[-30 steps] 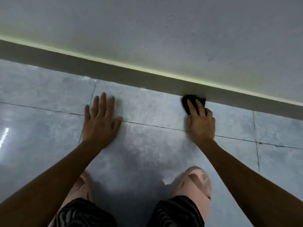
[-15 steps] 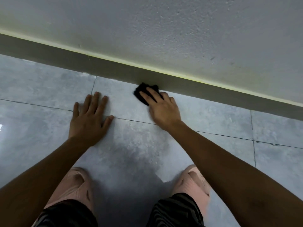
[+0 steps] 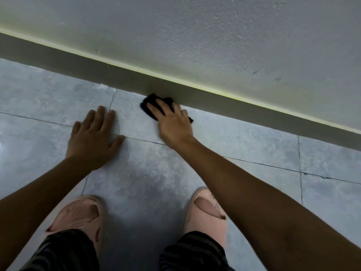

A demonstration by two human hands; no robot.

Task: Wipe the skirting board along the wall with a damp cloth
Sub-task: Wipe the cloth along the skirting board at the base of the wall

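Note:
A dark grey skirting board [image 3: 254,112] runs slantwise across the view at the foot of a pale textured wall [image 3: 214,36], with a thin yellowish line along its top edge. My right hand [image 3: 172,122] presses a black cloth [image 3: 151,104] against the bottom of the board where it meets the floor; my fingers cover most of the cloth. My left hand [image 3: 93,137] lies flat on the grey floor tiles [image 3: 48,98], fingers spread, holding nothing, a short way left of the cloth.
My two feet in pink slippers [image 3: 78,218] [image 3: 207,210] stand on the tiles below the hands, with dark striped trouser legs at the bottom edge. Tile joints cross the floor. The skirting board continues to both sides.
My right hand slid the cloth left along the skirting board, from the right of centre to a spot close to my left hand, then eased slightly back right. The left hand stayed flat.

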